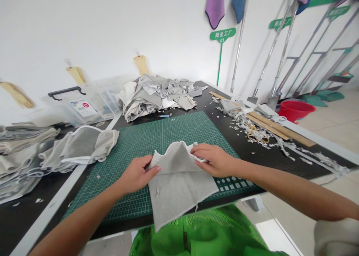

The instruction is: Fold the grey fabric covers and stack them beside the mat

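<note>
A piece of grey cloth (179, 188) hangs partly over the front edge of the green cutting mat (123, 147). Its upper part is folded over and bulges up in the middle. My left hand (140, 175) pinches its left upper corner between thumb and fingers. At the right upper edge, my right hand (211, 159) grips the cloth, fingers curled over it. The lower edge of the cloth looks frayed, with a loose thread. Behind the mat lies a heap of grey cloth pieces (159, 95), with a small blue tool (163, 116) in front of it.
Stacked grey cloths (19, 155) and a white-edged cloth (86, 145) lie at left, near a clear plastic box (86, 104). Wooden rulers (280, 128) and cloth scraps (244, 123) are at right. A red bucket (295, 110) and mops stand beyond the table.
</note>
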{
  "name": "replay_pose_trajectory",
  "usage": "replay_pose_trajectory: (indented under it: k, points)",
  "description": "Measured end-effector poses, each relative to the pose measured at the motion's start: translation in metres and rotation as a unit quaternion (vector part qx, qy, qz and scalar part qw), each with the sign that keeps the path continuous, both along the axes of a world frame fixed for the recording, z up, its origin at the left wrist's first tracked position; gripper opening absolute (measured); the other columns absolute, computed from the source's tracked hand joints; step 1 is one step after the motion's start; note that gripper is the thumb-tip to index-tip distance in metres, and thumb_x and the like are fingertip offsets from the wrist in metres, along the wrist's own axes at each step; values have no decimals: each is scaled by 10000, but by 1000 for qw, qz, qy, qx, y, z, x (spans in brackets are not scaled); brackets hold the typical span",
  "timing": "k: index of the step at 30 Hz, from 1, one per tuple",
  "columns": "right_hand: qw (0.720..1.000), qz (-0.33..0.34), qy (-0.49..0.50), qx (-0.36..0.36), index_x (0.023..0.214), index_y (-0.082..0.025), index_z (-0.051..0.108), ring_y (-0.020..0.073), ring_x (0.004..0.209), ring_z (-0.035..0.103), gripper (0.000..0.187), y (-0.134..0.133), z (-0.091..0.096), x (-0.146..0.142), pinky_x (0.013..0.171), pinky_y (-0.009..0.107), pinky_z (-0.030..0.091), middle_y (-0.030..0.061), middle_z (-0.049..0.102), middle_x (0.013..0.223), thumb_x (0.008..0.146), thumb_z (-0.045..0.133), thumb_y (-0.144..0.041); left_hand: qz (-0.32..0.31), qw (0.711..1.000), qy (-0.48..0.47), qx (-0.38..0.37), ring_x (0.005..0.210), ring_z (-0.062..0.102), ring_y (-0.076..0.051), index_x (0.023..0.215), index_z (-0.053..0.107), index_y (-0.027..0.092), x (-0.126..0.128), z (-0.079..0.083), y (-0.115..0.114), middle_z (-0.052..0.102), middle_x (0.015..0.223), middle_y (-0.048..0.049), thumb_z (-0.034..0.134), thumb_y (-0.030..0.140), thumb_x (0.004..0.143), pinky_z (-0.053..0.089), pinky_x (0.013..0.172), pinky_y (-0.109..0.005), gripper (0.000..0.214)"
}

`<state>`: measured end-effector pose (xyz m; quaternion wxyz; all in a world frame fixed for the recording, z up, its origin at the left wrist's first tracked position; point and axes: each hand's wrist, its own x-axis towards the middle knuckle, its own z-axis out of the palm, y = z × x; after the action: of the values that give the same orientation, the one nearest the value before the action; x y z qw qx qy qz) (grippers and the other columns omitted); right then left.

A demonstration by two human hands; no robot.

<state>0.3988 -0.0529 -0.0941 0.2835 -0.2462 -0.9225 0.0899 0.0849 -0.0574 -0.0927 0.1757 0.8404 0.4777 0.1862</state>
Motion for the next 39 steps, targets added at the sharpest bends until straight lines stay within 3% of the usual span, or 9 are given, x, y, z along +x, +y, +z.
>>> replay_pose_trajectory:
  k: [7, 11, 14, 21, 27, 30, 33, 36, 39]
  points:
    - [995, 51, -85, 15, 978, -168, 603, 202, 964, 554, 215, -3, -8, -5, 851, 344, 398, 97, 631, 1036, 789, 520, -227, -82, 994, 63, 19, 620, 487, -118, 746, 545, 172, 5, 4, -11, 543, 665, 11, 476, 355, 833, 340, 583, -230, 214]
    - [993, -81, -50, -64, 855, -172, 600, 156, 698, 570, 193, 4, -9, -4, 640, 260, 389, 43, 643, 769, 857, 448, -290, 56, 996, -56, -46, 586, 503, -125, 771, 578, 170, -3, -10, 8, 560, 635, 18, 504, 435, 805, 357, 538, -224, 277]
    - [970, -201, 36, -135, 704, -169, 540, 124, 570, 506, 282, 15, -13, -4, 537, 231, 331, 0, 567, 620, 875, 416, -356, 160, 959, -204, -117, 632, 568, -155, 880, 601, 157, -8, -22, 26, 634, 725, -10, 552, 477, 761, 398, 537, -233, 344]
    - [938, -276, 135, -162, 886, -171, 574, 158, 700, 539, 290, 35, -22, -1, 600, 248, 373, 25, 620, 798, 842, 468, -438, 255, 904, -331, -94, 885, 619, -194, 1152, 495, 156, -15, -29, 40, 668, 983, -84, 586, 465, 756, 470, 715, -276, 511]
    - [950, -262, 42, -166, 823, -168, 578, 191, 708, 557, 350, 33, -25, 3, 616, 276, 396, 62, 631, 776, 825, 478, -503, 206, 933, -270, -116, 924, 616, -213, 1155, 484, 137, -20, -33, 39, 641, 1051, -120, 584, 428, 761, 475, 799, -344, 500]
    - [959, -241, 6, -147, 880, -158, 565, 207, 784, 565, 315, 30, -27, 2, 675, 298, 422, 84, 623, 875, 805, 522, -462, 166, 970, -167, 61, 1034, 556, -241, 1130, 515, 156, -21, -24, 29, 593, 1114, -122, 586, 373, 762, 425, 893, -401, 434]
    - [970, -213, -10, -116, 920, -148, 546, 234, 913, 555, 290, 28, -31, 1, 776, 342, 437, 108, 606, 957, 810, 526, -415, 29, 982, -14, 184, 1000, 536, -221, 1027, 578, 195, -19, -5, 10, 598, 1018, -81, 554, 306, 796, 401, 892, -383, 257]
    - [973, -207, -26, -96, 931, -143, 530, 273, 1062, 514, 291, 26, -36, 0, 888, 396, 414, 135, 593, 1023, 810, 529, -407, -130, 982, 109, 87, 750, 554, -146, 918, 593, 207, -13, 11, -13, 601, 798, -21, 487, 286, 846, 413, 691, -269, 150]
    - [973, -206, -43, -94, 970, -133, 523, 290, 1150, 472, 316, 26, -38, -1, 963, 420, 375, 147, 592, 1055, 807, 536, -404, -190, 963, 187, 24, 706, 548, -145, 905, 583, 215, -4, 17, -28, 596, 761, -6, 486, 344, 846, 369, 620, -253, 171]
